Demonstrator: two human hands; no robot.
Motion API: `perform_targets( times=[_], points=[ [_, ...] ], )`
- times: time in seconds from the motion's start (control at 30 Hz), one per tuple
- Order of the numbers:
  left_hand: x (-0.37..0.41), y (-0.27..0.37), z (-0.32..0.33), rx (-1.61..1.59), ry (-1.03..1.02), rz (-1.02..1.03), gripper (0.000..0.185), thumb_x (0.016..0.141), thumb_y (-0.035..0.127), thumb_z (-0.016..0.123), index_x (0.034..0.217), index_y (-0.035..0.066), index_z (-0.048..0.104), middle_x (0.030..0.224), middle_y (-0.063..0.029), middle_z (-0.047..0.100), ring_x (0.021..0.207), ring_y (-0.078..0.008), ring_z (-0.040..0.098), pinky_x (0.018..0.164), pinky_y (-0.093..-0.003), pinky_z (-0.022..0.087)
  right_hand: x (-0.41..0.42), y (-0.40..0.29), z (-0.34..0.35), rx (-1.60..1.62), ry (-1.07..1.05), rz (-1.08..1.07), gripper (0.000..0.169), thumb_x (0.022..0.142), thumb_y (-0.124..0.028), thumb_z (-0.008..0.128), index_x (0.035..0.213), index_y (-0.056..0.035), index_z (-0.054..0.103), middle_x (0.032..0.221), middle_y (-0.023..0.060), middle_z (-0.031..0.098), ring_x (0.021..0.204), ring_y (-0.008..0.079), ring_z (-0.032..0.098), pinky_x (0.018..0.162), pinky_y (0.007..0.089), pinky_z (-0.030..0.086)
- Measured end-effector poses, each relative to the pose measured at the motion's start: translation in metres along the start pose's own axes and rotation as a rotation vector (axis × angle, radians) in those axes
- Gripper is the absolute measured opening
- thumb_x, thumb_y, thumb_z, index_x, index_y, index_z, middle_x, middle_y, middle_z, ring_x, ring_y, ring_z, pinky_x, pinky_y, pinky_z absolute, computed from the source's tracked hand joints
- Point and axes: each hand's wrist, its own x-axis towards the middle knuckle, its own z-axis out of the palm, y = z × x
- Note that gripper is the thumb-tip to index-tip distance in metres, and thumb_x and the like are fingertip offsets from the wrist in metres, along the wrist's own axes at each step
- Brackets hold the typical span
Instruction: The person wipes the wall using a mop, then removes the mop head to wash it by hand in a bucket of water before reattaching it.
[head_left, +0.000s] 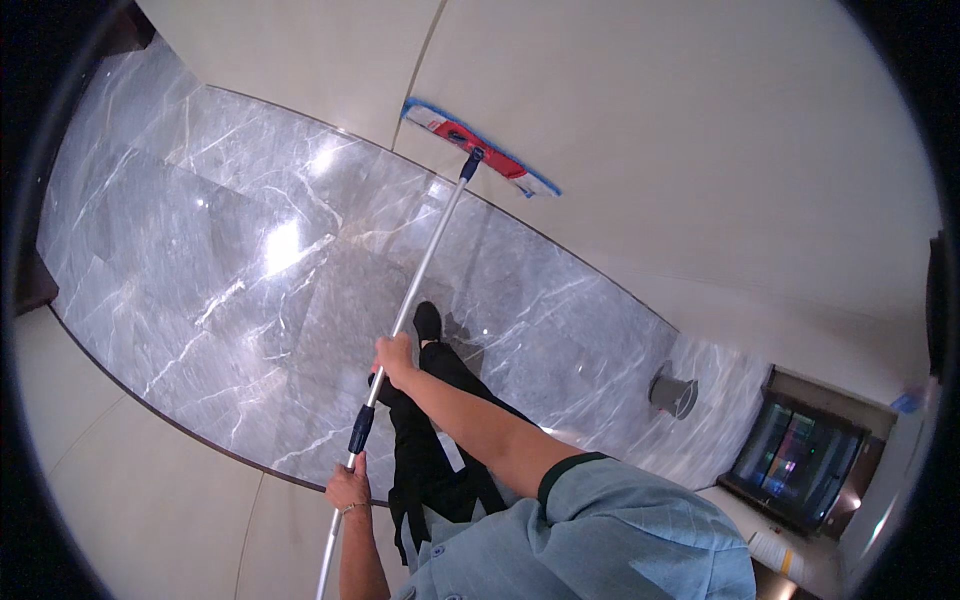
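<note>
My right hand (395, 356) is closed around the silver metal pole (431, 259) of a flat mop. Lower on the same pole, just below its dark locking collar (361, 429), my left hand (349, 484) grips it, a thin bracelet at the wrist. At the pole's far end, a dark swivel joint (472, 161) joins it to the red and white mop head (484, 150), edged with a blue pad. The head lies against the pale wall panel (675, 135), just above the floor line and right of a panel seam. The pad's wall-facing side is hidden.
Grey marble flooring (225, 300) with white veins reflects bright lights. A grey bin (673, 395) stands on the floor at right. Beyond it is a dark-framed window or glass door (799, 457). Another pale wall (172, 465) runs along the lower left. My black shoe (427, 322) is near the pole.
</note>
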Motion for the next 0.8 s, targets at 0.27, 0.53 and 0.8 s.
perform_targets(
  times=[0.27,0.53,0.8],
  points=[
    [0.019,0.117,-0.054,0.091,0.002,-0.015,0.066,0.077,0.067,0.050,0.063,0.003,0.059,0.062,-0.0205,0.062,0.059,-0.0374,0.063,0.055,-0.0455,0.050,0.107,-0.036,-0.025,-0.018,-0.193,0.229,0.018,0.080,-0.007,0.052,0.087,0.0085,0.046,0.068,0.0164,0.055,0.053,0.0272,0.059,0.043,0.0380,0.048],
    [0.060,0.213,-0.086,0.116,-0.034,0.105,0.062,0.077,0.065,0.052,0.069,0.004,0.061,0.065,-0.0184,0.063,0.064,-0.0344,0.065,0.061,-0.0432,0.050,0.155,-0.082,-0.051,0.034,-0.205,0.191,0.018,0.081,-0.006,0.054,0.094,0.0060,0.051,0.085,0.0162,0.056,0.069,0.0278,0.062,0.061,0.0386,0.054],
    [0.111,0.173,-0.069,0.213,-0.095,0.191,0.056,0.073,0.059,0.060,0.075,0.004,0.059,0.071,-0.0169,0.064,0.067,-0.0341,0.064,0.061,-0.0442,0.050,0.161,-0.142,-0.145,-0.225,-0.169,-0.610,0.019,0.083,-0.011,0.059,0.098,0.0011,0.059,0.077,0.0042,0.062,0.068,0.0153,0.061,0.063,0.0270,0.049]
  ],
)
